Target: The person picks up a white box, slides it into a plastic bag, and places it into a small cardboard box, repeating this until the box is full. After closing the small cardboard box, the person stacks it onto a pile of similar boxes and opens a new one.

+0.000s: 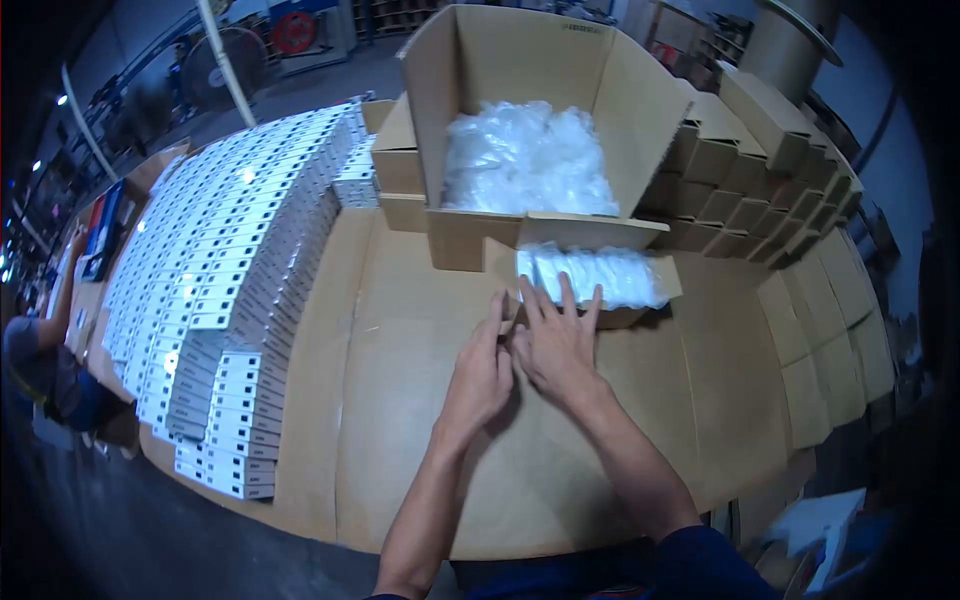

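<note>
In front of me lies a small open cardboard box [625,318], its lid flap raised at the back. Several clear plastic-wrapped packets [600,275] fill it in a row. My right hand [560,340] rests on the box's front edge, its spread fingers reaching onto the packets at the left part. At the box's left front corner is my left hand [482,370], fingers stretched out and touching the side flap. Behind the small box stands a large open carton [475,240] holding a heap of clear plastic bags [530,160].
Long stacks of small white boxes [220,230] cover the left side. Folded brown cartons [740,190] are piled at the back right, with flat cardboard [825,330] below them. Cardboard covers the worktable [400,440]. Another person [60,360] is at the far left.
</note>
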`<state>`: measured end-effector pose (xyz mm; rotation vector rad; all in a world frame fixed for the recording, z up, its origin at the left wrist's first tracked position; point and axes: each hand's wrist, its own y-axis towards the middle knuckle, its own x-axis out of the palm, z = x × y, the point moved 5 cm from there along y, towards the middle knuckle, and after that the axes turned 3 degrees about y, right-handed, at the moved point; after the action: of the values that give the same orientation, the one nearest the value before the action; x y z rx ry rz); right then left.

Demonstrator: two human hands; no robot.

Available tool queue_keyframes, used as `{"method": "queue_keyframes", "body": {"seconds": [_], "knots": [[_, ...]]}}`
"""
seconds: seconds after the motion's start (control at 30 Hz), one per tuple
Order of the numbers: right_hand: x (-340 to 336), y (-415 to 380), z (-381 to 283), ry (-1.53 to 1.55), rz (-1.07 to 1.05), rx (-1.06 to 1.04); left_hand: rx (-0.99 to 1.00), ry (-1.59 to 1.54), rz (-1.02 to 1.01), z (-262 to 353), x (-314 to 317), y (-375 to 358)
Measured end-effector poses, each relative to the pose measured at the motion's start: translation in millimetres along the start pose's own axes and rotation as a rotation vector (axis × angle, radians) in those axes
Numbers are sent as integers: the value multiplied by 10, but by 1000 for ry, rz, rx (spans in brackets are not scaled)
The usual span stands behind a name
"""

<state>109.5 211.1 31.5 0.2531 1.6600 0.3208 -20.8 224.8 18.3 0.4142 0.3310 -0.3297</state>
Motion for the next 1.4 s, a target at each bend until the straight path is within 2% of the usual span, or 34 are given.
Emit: {"method": "queue_keyframes", "body": {"seconds": [0.13,0.23,0.33,0.37,0.47,0.57,0.7,0.83,1.17,1.27,1.4], "knots": [[-10,-12,20,-60,-96,37,-87,115,46,193,-423,-272],[-300,58,-315,100,159,123,-54,317,224,236,-1016,-497],[-368,243,-864,354,138,-92,-45,561,472,275,-1692,-726],[-329,346,-1069,397,141,-268,-52,594,545,281,-1903,-782],[-229,560,-1749,389,-42,-508,-43,807,755,290,-2447,-885],[-190,800,-2340,487,-55,-688,-78,964,754,140,-2780,-857],[-84,1096,-2807,489,-35,-726,-114,962,738,16,-2913,-889],[64,1201,-2900,435,-76,-709,-92,969,824,-4,-2932,-950],[119,1167,-2894,465,-90,-690,-86,957,862,236,-2798,-1197],[17,1102,-2802,584,-45,-625,-35,895,877,335,-2660,-1309],[-310,772,-2406,912,-126,-509,80,771,872,436,-2342,-1355]]}}
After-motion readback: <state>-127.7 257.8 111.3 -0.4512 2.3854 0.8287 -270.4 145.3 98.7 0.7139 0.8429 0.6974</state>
